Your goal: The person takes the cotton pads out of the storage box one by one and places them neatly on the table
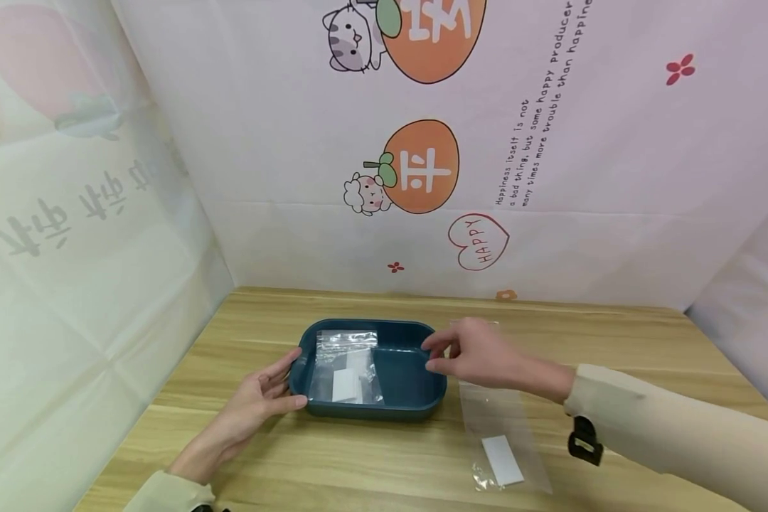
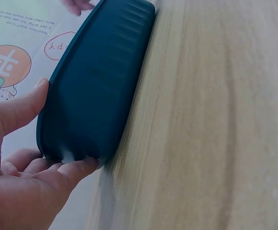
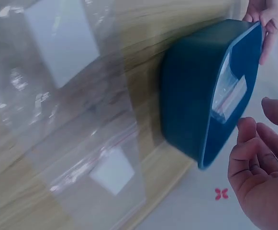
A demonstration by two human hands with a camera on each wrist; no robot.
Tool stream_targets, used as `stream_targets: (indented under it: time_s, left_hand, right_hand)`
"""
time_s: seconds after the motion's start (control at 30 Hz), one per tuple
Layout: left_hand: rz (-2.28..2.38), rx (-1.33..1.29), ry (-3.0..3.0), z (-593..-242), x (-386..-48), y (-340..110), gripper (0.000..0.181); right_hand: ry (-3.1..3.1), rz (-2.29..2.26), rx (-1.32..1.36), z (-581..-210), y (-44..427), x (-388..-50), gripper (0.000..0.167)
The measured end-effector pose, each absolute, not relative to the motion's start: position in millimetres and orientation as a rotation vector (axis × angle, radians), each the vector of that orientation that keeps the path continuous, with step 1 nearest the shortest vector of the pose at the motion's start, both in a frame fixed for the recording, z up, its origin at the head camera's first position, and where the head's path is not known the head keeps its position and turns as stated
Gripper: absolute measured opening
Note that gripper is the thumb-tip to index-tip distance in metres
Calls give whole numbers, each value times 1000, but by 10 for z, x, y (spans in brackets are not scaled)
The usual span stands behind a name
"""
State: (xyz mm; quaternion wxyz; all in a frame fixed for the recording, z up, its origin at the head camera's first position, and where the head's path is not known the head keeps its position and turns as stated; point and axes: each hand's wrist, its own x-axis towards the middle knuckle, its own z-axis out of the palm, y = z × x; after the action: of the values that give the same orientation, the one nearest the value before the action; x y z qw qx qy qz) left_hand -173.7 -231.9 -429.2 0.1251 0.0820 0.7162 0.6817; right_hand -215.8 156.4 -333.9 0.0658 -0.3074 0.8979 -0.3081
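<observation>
The left hand grips one end of the blue tray on the counter, a clear bag inside; the right hand, loosely curled, holds nothing near the other end; its low sweep could drag the loose bags beneath askew.

A clear bag lies flat inside the dark-blue tray

Draped booth — printed backdrop, tabletop
</observation>
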Motion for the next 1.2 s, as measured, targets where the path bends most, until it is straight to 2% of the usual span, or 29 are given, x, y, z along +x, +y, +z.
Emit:
stream_targets:
  time_s: [0.33, 0.8, 1.2]
  left_hand:
    - [1993, 237, 2066, -4286, -1730, -2321, 91]
    - [1994, 236, 2060, -4275, -1740, -2324, 92]
    - [1999, 236, 2057, -4274, -1737, -2322, 94]
  right_hand:
    - [2591, -897, -1016, -3592, 1127, -2425, 31]
    - [2503, -818, -996, -3839, 762, -2681, 44]
    - [2517, -771, -890, -3989, 611, -2775, 67]
